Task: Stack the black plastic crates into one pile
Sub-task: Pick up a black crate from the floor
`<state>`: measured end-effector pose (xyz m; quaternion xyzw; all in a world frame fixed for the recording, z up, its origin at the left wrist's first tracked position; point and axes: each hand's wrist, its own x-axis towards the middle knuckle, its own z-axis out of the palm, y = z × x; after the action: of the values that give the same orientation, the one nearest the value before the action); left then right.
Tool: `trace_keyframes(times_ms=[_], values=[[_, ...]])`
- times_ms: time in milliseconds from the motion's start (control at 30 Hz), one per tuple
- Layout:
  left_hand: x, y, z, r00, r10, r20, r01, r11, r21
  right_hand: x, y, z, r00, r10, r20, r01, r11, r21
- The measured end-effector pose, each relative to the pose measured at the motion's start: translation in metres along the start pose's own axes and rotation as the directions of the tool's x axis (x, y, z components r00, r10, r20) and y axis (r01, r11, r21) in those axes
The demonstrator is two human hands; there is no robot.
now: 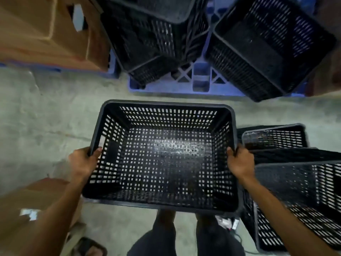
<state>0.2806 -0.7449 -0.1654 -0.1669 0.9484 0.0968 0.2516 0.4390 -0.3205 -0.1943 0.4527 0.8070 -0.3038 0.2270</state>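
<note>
I hold an empty black perforated plastic crate (164,156) level in front of me, above the concrete floor. My left hand (84,161) grips its left rim and my right hand (239,162) grips its right rim. To my right stand more black crates (295,183), several nested or leaning together. Ahead, a tilted pile of black crates (147,34) rests on the blue pallet (201,85), and another black crate (267,45) lies tipped at the pallet's right.
Brown cardboard boxes (46,30) stand at the far left, and another cardboard box (36,204) sits by my left leg. Grey concrete floor (46,117) lies between me and the pallet. My legs and a sandal show at the bottom.
</note>
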Motion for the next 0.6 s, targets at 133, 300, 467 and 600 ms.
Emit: trace_keyframes(times_ms=[133,300,467,600], values=[[0.067,-0.008,0.108,0.993,-0.113,0.037,0.116,0.987,-0.107,0.08,0.028,0.092,1.0,0.024,0.0,-0.024,0.999,-0.033],[0.138,0.007,0.214,0.997,-0.064,0.047,0.068,0.994,-0.087,0.17,0.055,0.161,0.997,0.06,-0.049,-0.062,0.998,-0.026],[0.175,0.02,0.293,0.998,-0.062,0.006,0.063,0.985,-0.16,0.233,0.084,0.196,0.988,0.05,-0.147,-0.043,0.998,0.045],[0.191,0.033,0.326,1.0,0.001,-0.031,-0.007,0.979,-0.203,0.263,0.098,0.209,0.988,0.065,-0.139,-0.046,0.99,0.135]])
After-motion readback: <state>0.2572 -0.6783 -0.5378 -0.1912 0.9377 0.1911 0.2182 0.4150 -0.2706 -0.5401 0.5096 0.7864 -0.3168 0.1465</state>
